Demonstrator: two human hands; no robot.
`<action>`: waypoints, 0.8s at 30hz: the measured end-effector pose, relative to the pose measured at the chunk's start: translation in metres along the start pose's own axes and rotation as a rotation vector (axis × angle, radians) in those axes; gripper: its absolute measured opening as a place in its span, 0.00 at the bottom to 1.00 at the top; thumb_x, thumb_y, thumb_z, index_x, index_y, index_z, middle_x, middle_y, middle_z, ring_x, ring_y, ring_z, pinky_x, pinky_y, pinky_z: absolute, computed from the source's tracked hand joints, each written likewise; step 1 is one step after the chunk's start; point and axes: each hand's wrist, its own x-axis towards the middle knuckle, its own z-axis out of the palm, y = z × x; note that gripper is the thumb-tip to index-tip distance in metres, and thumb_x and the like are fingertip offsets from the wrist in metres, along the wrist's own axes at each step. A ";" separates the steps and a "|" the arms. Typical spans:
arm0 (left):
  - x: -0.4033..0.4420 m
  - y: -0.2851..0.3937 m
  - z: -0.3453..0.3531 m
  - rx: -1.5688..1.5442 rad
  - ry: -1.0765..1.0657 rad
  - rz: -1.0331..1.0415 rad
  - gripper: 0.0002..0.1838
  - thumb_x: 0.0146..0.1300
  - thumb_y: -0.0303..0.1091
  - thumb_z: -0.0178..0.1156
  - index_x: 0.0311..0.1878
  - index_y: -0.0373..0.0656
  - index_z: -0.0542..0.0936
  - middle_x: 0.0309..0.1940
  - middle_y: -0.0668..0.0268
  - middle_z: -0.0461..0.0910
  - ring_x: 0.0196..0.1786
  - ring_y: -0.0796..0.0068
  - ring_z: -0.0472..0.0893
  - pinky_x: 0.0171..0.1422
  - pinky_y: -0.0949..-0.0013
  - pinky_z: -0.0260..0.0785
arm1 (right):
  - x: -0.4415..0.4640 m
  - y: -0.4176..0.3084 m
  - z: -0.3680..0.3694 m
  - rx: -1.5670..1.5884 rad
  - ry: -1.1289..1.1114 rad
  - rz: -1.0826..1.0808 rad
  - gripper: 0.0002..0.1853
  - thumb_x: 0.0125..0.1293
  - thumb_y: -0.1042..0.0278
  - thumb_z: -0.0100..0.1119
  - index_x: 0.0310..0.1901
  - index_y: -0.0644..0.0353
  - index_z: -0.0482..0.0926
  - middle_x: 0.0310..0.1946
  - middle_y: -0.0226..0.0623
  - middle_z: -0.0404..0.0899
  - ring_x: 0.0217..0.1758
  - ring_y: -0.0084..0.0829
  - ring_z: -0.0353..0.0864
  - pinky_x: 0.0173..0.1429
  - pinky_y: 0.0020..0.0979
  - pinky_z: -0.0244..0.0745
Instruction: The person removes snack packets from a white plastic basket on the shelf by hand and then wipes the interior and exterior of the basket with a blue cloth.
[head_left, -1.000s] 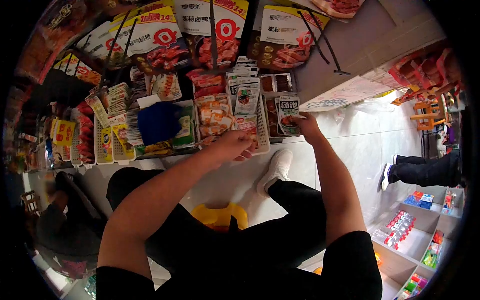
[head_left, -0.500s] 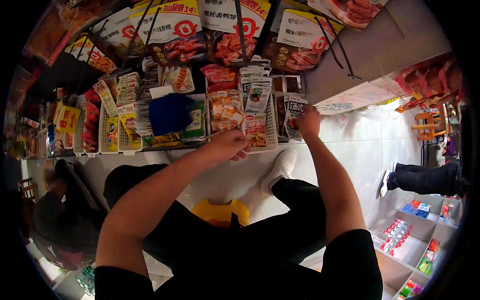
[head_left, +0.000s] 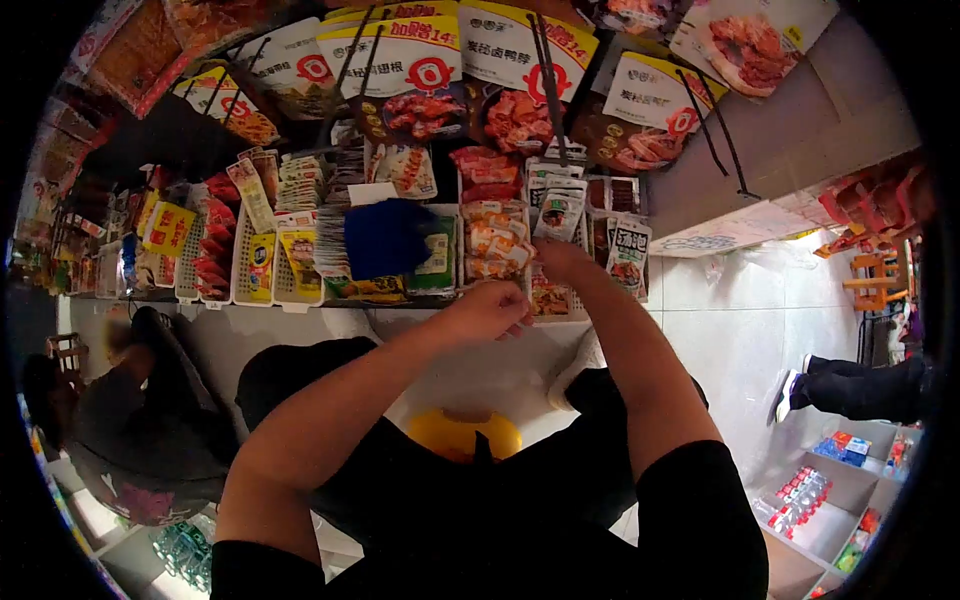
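Note:
My right hand reaches into the white basket, its fingertips beside the orange-and-white snack packets. The fingers are partly hidden, so their grip does not show. Just in front of the basket's near edge is my left hand, fingers curled in and no item visible in them. To the right of my right wrist, a dark packet with white lettering stands upright in the end bin. Silver-and-green packets lie behind my right hand, with red packets to their left.
A dark blue cloth-like item covers part of the packets at left. Large snack bags hang on black hooks above. A yellow stool is between my legs. Another person crouches at left; a bystander's legs are at right.
My right hand has left the dark lettered packet in the end bin and moved left into the white basket. My left hand stays near the basket's front edge. The whole view has shifted slightly.

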 end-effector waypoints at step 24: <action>0.007 -0.024 -0.016 0.087 0.084 0.061 0.12 0.67 0.37 0.50 0.46 0.39 0.72 0.38 0.65 0.79 0.40 0.75 0.79 0.41 0.72 0.72 | -0.054 0.024 -0.030 -0.015 0.128 0.008 0.14 0.61 0.63 0.51 0.49 0.51 0.76 0.42 0.45 0.79 0.46 0.46 0.77 0.49 0.43 0.73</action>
